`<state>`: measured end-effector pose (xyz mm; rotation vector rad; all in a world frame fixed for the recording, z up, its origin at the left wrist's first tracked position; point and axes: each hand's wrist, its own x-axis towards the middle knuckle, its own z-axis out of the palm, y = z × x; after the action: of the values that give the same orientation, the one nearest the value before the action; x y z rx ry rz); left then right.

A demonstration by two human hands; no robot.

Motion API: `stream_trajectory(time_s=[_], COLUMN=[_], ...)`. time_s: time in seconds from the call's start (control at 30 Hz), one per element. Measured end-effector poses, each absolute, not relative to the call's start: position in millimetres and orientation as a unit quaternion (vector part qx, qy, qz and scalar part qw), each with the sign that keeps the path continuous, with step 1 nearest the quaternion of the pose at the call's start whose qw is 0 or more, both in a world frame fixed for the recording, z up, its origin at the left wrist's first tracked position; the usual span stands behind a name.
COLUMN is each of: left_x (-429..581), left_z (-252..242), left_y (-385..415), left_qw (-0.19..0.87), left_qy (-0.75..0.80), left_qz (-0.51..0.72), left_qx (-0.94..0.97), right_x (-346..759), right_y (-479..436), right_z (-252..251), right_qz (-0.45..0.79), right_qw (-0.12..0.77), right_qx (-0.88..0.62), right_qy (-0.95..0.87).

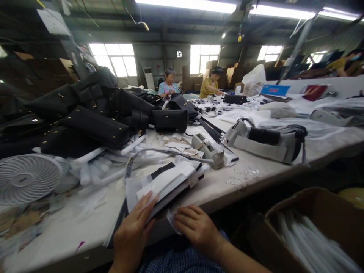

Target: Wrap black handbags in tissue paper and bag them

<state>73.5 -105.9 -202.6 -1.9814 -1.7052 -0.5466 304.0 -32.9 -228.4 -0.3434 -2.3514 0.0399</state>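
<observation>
At the near edge of the white worktable (250,178), my left hand (133,231) lies with fingers stretched flat on a black item wrapped in white paper (167,182). Beside it, my right hand (196,227) curls its fingers over a small piece of white paper at the wrapped item's lower corner. A grey tape dispenser (209,149) stands just beyond the wrapped item.
A heap of black bags (93,113) fills the left of the table, with white paper rolls (93,167) and a white fan (27,178) in front. A grey and black bag (267,142) lies right. A cardboard box (315,223) stands lower right. Two people work far behind.
</observation>
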Motion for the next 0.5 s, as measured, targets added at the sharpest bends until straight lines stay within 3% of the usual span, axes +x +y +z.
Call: stream_trajectory(time_s=[0.27, 0.4, 0.5], left_x=[71, 73, 73], left_z=[-200, -207, -213], left_y=[-103, -107, -110], left_qw=[0.222, 0.285, 0.315], left_qy=[-0.626, -0.594, -0.584], left_qz=[-0.194, -0.192, -0.193], left_qx=[-0.722, -0.728, -0.723], right_x=[246, 233, 249], right_y=[-71, -72, -58], right_z=[-262, -289, -274], right_qz=[0.038, 0.043, 0.103], right_qw=[0.420, 0.378, 0.328], right_qx=[-0.097, -0.053, 0.011], right_qy=[-0.902, -0.923, -0.939])
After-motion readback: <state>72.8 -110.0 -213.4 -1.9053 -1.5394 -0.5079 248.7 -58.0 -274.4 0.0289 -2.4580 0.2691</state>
